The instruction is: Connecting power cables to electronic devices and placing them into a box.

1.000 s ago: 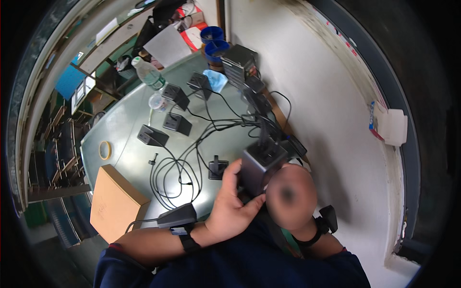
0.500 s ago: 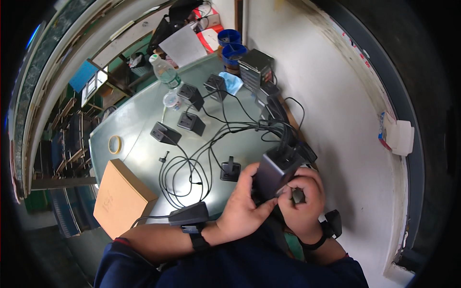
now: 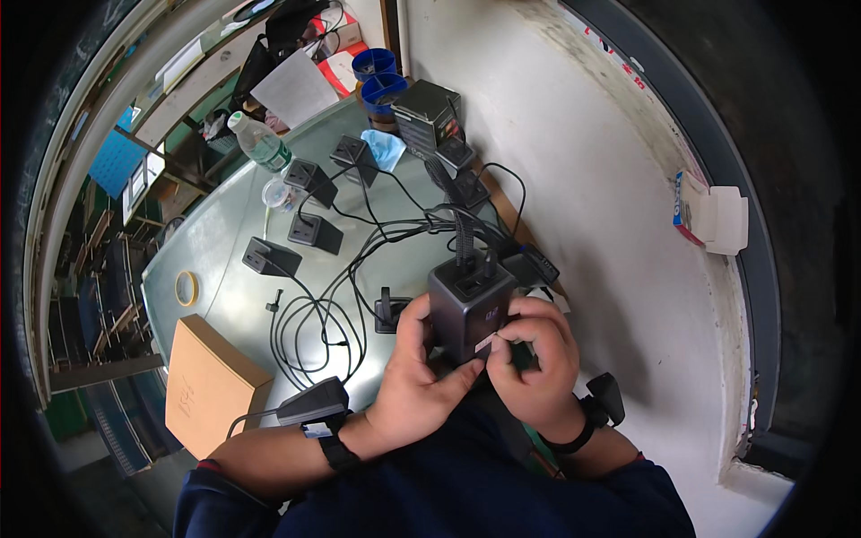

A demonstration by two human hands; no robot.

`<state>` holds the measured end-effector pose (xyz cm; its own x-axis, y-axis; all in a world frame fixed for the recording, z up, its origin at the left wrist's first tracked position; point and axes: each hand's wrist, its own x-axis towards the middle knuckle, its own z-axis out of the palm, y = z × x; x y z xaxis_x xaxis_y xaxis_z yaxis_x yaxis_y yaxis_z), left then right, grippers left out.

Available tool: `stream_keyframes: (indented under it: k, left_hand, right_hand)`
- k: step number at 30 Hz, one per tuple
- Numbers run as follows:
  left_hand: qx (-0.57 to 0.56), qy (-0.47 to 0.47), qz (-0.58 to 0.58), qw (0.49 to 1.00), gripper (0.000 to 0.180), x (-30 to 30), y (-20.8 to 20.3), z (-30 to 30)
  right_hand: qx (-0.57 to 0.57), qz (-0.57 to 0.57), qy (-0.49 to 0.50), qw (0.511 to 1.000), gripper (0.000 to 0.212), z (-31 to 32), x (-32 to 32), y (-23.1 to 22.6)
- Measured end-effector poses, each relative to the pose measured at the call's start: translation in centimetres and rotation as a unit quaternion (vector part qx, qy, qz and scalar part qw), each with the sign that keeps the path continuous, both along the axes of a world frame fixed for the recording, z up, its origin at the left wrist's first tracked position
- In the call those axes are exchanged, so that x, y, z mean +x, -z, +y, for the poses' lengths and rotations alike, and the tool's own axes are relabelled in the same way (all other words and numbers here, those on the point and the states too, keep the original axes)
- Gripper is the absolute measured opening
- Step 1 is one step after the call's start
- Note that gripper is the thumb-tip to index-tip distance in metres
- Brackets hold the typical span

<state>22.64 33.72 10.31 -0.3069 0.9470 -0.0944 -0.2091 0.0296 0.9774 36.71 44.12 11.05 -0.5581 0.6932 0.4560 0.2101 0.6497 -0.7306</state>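
Observation:
A black block-shaped power bank (image 3: 459, 321) is held upright between my two hands, with a small lit display on its side. Cables (image 3: 465, 240) run into the ports on its top. My left hand (image 3: 414, 384) grips its left side, the thumb along the bottom edge. My right hand (image 3: 541, 366) is closed at its right side, thumb and forefinger pinched by a small pale label (image 3: 485, 342) low on the block. Left of it, a black plug-in block (image 3: 391, 309) lies on the glass table (image 3: 224, 229).
Several black charger blocks (image 3: 314, 231) with tangled black cables (image 3: 314, 336) lie ahead. A cardboard box (image 3: 211, 386) and tape roll (image 3: 186, 288) are on the left. Behind are a plastic bottle (image 3: 260, 142), blue mask (image 3: 384, 150) and black box (image 3: 427, 115). A white wall (image 3: 619, 269) bounds the right.
The power bank has been turned more upright, and its top ports and lit display now show. My view has shifted, so the table's things appear further left. Both hands keep their hold.

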Motion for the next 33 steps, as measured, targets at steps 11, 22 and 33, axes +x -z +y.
stream_keyframes:
  k: [11,22,33]
  left_hand:
    - [-0.001,-0.003,-0.003,1.0,0.082,-0.25,-0.04,0.1]
    - [-0.02,-0.017,-0.004,1.0,0.082,0.15,0.01,-0.17]
    - [-0.022,-0.016,0.032,0.999,0.08,0.14,-0.54,-0.02]
  right_hand:
    - [-0.015,0.015,0.004,1.0,0.024,-0.29,-0.07,0.03]
    - [0.004,0.005,0.008,1.0,0.027,-0.11,-0.07,0.2]
    - [0.008,0.005,0.022,1.0,0.028,-0.17,-0.6,0.01]
